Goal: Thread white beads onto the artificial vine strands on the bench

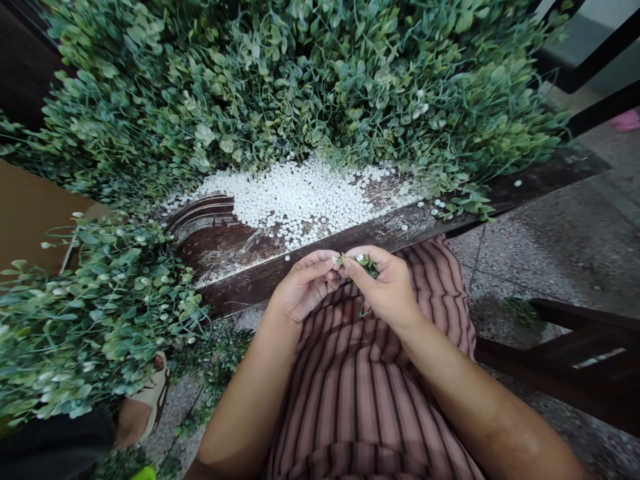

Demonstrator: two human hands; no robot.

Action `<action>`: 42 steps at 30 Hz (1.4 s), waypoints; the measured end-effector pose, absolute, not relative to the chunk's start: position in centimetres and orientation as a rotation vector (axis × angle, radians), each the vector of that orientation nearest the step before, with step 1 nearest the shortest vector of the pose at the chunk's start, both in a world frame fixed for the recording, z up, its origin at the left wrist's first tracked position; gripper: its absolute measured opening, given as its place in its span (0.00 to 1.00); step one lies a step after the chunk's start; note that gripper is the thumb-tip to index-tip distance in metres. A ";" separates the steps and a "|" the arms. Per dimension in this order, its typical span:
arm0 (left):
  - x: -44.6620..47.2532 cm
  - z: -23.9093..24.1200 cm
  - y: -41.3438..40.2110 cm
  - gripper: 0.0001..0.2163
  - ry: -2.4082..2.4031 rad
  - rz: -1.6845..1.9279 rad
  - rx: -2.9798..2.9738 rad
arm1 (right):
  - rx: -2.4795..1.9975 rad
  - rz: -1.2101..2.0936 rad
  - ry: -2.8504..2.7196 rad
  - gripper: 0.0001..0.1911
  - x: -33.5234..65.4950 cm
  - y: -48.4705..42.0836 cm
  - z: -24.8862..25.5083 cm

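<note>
Over my lap, my left hand (305, 285) and my right hand (386, 287) meet at the fingertips, both pinched closed. Between them is a small green artificial sprig (367, 264) with tiny leaves; its thin stem hangs down past my right palm. A small white bead (334, 259) sits at my left fingertips, touching the sprig's end. Just beyond my hands a dark wooden bench (240, 247) carries a heap of white beads (305, 197). My striped skirt (370, 393) lies under both forearms.
A big mound of green artificial foliage (300, 80) fills the back of the bench. Another pile of sprigs with white beads (85, 313) lies at the left over a brown board (30, 207). A sandalled foot (147, 397) shows lower left. Dark wooden furniture (575, 353) stands right on speckled floor.
</note>
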State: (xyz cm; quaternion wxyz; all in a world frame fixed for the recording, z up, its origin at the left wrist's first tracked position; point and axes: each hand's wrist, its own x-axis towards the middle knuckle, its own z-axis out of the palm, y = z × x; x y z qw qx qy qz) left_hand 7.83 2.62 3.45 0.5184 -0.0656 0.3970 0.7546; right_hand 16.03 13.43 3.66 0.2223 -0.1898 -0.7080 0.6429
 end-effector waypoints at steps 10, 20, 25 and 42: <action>8.0 3.1 2.5 0.08 0.774 1.834 -0.195 | -0.528 1.769 -1.927 0.04 16.2 13.3 3.4; 8.0 3.3 2.6 0.08 0.826 1.813 -0.185 | -0.504 1.738 -1.959 0.03 16.1 13.3 3.4; 8.1 3.3 2.5 0.07 0.794 1.818 -0.207 | -0.516 1.742 -1.948 0.03 16.2 13.2 3.4; 8.1 3.3 2.6 0.06 0.778 1.825 -0.225 | -0.560 1.755 -1.943 0.03 16.2 13.2 3.5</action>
